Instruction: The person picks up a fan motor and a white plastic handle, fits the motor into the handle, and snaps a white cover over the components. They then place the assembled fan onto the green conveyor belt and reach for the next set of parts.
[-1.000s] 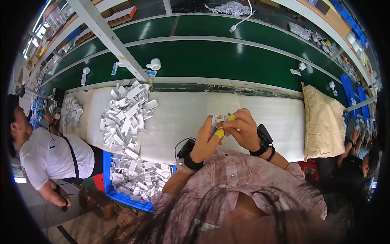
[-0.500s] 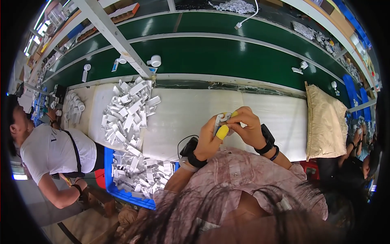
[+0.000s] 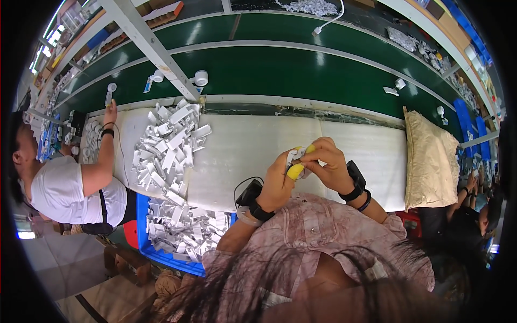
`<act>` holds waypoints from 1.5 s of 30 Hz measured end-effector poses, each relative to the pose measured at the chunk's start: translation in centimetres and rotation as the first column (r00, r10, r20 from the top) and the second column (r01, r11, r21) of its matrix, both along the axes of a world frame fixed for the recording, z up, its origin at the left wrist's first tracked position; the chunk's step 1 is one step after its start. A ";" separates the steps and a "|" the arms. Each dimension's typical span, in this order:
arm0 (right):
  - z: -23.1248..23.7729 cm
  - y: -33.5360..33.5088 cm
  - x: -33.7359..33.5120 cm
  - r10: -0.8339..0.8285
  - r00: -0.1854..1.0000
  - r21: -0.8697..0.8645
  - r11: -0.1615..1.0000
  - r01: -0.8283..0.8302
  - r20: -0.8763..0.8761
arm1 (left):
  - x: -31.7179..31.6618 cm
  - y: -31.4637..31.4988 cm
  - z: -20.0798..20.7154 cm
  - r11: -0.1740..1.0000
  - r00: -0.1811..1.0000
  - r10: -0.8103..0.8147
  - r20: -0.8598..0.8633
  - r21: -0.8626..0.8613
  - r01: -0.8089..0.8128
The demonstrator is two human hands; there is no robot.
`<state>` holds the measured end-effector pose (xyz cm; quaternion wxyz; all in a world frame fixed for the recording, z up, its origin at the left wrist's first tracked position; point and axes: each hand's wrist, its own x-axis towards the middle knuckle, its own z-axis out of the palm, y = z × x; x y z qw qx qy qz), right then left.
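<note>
My left hand (image 3: 278, 183) is closed around a small white plastic part (image 3: 293, 156) above the padded worktop (image 3: 242, 161). A yellow finger cot (image 3: 294, 171) covers the left thumb. My right hand (image 3: 331, 168) meets it from the right, its fingertips pinched against the part; a yellow cover shows at a fingertip there too. The fingers hide most of the part, and whether the right hand pinches a second small piece cannot be made out. Left of my hands lies a heap of white plastic housings (image 3: 171, 141).
A blue crate (image 3: 142, 226) of similar pieces stands below the heap. At the right lies a beige sack (image 3: 431, 159). Beyond the worktop runs a green conveyor belt (image 3: 280, 75) with several white round-headed items. A grey post (image 3: 151, 48) crosses it. A co-worker (image 3: 70, 188) stands left.
Both my hands stay together on the white part, with only slight finger shifts. The co-worker at left has stretched an arm toward a round-headed item on the belt.
</note>
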<state>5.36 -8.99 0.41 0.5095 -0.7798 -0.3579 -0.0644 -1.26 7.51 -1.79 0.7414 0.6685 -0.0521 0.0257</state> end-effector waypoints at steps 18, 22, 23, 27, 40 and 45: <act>0.5 0.0 -0.5 0.003 0.917 -0.011 1.000 0.002 0.398 | -0.1 -0.1 0.1 0.996 0.998 -0.039 -0.051 -0.088 0.034; 0.5 -0.1 -0.6 -0.005 0.909 -0.008 1.000 0.010 0.417 | -0.1 0.3 0.3 0.996 0.993 -0.089 -0.072 0.021 0.091; 0.5 -0.2 -0.7 0.000 0.913 -0.015 1.000 0.007 0.407 | -0.1 0.3 -0.1 0.995 0.998 -0.071 -0.003 0.071 0.071; 0.4 -0.3 -0.7 0.004 0.916 -0.023 1.000 0.006 0.401 | 0.0 0.3 -0.5 0.987 0.996 -0.057 0.064 0.156 0.047; 0.2 0.0 -0.5 0.003 0.893 -0.042 0.999 0.017 0.450 | 0.0 0.3 -0.2 0.986 0.993 -0.053 0.105 0.162 0.035; 0.3 -0.1 -0.6 0.024 0.916 -0.061 0.998 0.001 0.401 | 0.0 0.2 0.4 0.990 0.996 -0.042 0.084 0.141 0.030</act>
